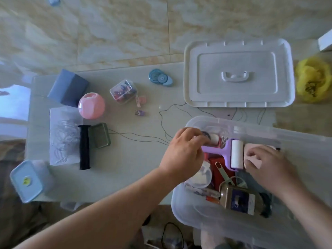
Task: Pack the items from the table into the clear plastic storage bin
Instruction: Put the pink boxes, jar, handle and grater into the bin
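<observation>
Nearest the camera, the clear plastic storage bin [206, 216] is seen at the table's near right corner, apparently propped toward the person so that both hands can work inside it. It already holds a purple-handled lint roller with a white roll [233, 153], a red box [218, 169], a gold rectangular packet [237, 199] and smaller oddments.

The left hand [183, 153] is curled over the roller's handle end, fingertips bunched about a small white cylinder [214, 138]; whether that is pinched or merely touched cannot be told. The right hand [269, 164] is laid with bent fingers on a pale pink flat object [251, 148] just beside the roll, seemingly to steady or seat it.

Left on the pale table [140, 168] are a pink round ball-shaped container [91, 106], a blue cardboard box [69, 88], a black spool [84, 147], a green tin [99, 135], a small clear box of coloured clips [124, 91], a teal tape dispenser [160, 78] and a light-blue lidded tub [27, 180], so packing is judged partly done. The white bin lid [239, 72] is set aside, leaving the opening free.
</observation>
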